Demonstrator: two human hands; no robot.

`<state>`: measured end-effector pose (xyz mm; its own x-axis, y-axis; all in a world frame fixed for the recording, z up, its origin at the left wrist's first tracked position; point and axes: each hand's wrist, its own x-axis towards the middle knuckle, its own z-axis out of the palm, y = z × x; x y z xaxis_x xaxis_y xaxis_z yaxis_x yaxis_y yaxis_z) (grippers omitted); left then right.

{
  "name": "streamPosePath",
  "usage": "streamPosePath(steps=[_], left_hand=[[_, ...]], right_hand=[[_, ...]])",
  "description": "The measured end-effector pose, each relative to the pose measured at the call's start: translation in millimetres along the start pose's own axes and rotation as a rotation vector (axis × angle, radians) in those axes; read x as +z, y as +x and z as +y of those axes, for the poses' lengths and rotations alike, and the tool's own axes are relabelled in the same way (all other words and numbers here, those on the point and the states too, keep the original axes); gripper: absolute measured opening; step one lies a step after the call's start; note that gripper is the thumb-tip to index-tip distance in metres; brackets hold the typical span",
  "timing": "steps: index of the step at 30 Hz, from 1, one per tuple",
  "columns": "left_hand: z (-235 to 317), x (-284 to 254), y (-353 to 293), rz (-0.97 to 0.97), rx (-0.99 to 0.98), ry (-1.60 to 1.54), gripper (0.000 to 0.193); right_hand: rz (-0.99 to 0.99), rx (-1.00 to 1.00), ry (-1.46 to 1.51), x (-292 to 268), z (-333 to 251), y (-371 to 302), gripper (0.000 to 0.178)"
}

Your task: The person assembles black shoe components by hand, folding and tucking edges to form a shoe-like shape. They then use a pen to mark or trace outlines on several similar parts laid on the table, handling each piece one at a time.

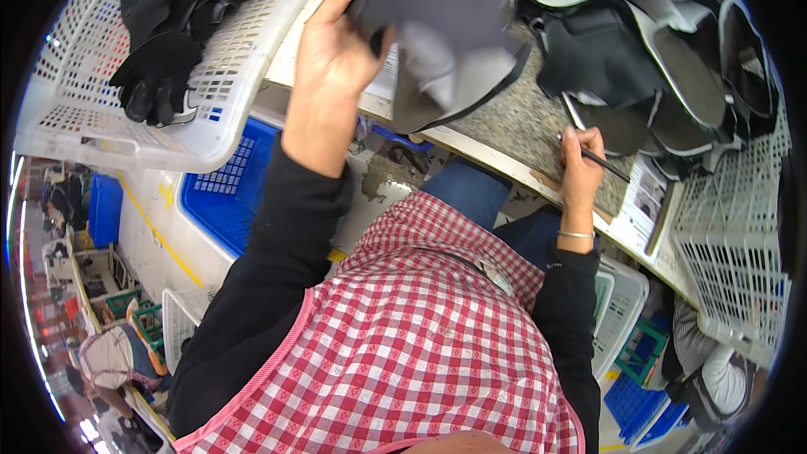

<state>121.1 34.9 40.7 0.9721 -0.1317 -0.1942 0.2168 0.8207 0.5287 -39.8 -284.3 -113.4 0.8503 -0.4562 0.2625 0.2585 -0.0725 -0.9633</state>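
Note:
My left hand (334, 55) is raised at the table's near edge, its fingers closed on a black shoe upper (433, 4) with a grey lining. Part of that upper is smeared by motion, and some of my fingertips are hidden behind it. Lower and to the right, my right hand (580, 164) pinches a thin black pen (613, 169) that points down to the right. It is over the near edge of the speckled tabletop (513, 126), apart from the upper. More black uppers (597, 55) with pale edges lie piled just beyond my right hand.
On the left, a white perforated basket (239, 76) holds black pieces (160, 67). Below it stands a blue crate (220, 210). A white basket (730, 244) borders the table on the right, beside a printed sheet (640, 197). Another person (723, 378) is at the lower right.

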Motion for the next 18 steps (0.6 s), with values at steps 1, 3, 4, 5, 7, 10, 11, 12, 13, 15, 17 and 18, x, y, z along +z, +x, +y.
streamPosePath(steps=[1,3,4,5,7,10,11,12,13,15,17,18], left_hand=[[-24.9,14.7,5.0,-0.147,-0.040,-0.117,0.028],[-73.2,40.9,21.4,-0.701,-0.026,-0.031,0.026],[-92.2,47.3,28.1,-0.949,0.005,0.212,0.026],[-104.4,38.6,24.9,-1.020,0.058,0.725,0.027],[-120.4,20.5,25.3,-1.158,0.396,1.717,0.031],[-116.3,-19.0,25.2,-1.343,0.443,1.921,0.041],[-112.7,-30.6,25.5,-1.315,0.360,1.850,0.046],[-108.9,-40.7,25.8,-1.231,0.259,1.828,0.050],[-107.3,-47.7,27.1,-1.214,0.266,1.835,0.052],[-108.3,-55.6,30.1,-1.194,0.382,1.878,0.046],[-117.4,-56.7,32.8,-1.170,0.501,1.885,0.030],[-124.3,-55.7,33.9,-1.105,0.446,1.982,0.027]], right_hand=[[0.042,0.005,0.051,-0.9,-1.1,1.1,0.028],[0.110,0.019,0.211,-1.4,-3.2,3.0,0.027],[0.137,-0.001,0.303,-1.3,-3.7,3.4,0.026],[0.145,0.001,0.338,-1.7,-3.9,3.7,0.025],[0.160,-0.005,0.357,-2.2,-2.9,3.7,0.024],[0.126,0.000,0.311,-5.2,-0.1,0.3,0.023],[0.114,0.004,0.305,-6.3,0.8,0.2,0.023],[0.098,0.011,0.303,-7.1,1.6,-0.6,0.022],[0.083,0.018,0.299,-7.7,1.9,-0.6,0.022],[0.045,0.025,0.290,-7.7,1.3,-0.8,0.022],[0.034,0.030,0.227,-5.6,-1.2,-0.6,0.022],[0.027,0.031,0.196,-3.7,-3.0,-0.9,0.022]])
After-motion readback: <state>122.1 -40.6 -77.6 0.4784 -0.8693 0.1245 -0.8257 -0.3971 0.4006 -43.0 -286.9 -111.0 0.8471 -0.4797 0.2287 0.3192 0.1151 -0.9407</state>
